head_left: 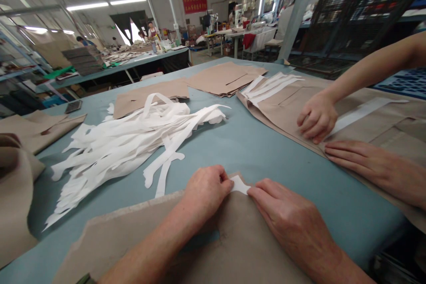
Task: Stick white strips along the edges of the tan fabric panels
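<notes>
My left hand (pixel 204 191) is curled, its fingertips pinching a small white interfacing piece (pixel 240 184) at the top corner of a tan fabric panel (pixel 229 239) lying in front of me. My right hand (pixel 286 217) lies flat on the same panel, fingers stretched toward the white piece and touching its right edge. The rest of the white piece is hidden under my fingers.
A heap of white interfacing strips (pixel 133 142) lies on the blue-grey table (pixel 253 142) to the left. Tan panels are stacked at the back (pixel 226 77) and left (pixel 36 128). A co-worker's two hands (pixel 316 117) (pixel 372 166) press a white strip (pixel 359 113) onto tan fabric at right.
</notes>
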### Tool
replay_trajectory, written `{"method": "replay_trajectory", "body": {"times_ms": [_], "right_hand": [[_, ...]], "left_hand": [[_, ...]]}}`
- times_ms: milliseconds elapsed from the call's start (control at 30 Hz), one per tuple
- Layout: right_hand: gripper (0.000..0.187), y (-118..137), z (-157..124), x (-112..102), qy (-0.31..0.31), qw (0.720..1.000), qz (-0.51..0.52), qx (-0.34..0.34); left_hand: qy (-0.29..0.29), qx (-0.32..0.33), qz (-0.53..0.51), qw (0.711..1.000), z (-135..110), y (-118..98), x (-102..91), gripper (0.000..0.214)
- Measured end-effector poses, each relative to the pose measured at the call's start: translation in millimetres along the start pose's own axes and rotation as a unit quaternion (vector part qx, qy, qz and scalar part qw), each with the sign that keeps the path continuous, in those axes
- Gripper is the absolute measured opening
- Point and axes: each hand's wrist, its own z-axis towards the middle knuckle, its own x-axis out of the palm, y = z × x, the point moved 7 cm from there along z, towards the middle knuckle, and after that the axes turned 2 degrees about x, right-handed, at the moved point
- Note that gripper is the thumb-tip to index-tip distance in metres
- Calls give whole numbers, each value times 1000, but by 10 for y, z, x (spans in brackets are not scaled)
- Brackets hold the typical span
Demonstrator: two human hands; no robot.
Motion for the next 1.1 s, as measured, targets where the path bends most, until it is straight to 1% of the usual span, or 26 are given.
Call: {"method": "replay_trajectory", "body": {"times_ms": [300,600,800,1000,1100], "right_hand": [[30,1,7,-2,8,1000,9,-1],[26,56,1,-30,10,1000,-20,-11],[26,18,-75,-66,11,999,47,-3],[27,-2,-140,-86,10,997,73,9],[24,-20,-152,-92,-4,996,83,17]], "left_hand": [[3,-7,8,1000,-10,-14,-8,10],[6,-2,26,1000,-16,-45,-31,11],[5,1,30,1000,-11,-51,-35,12],[2,2,25,1000,-6,-39,-20,13],[3,1,20,1000,-2,-29,-7,12]]}}
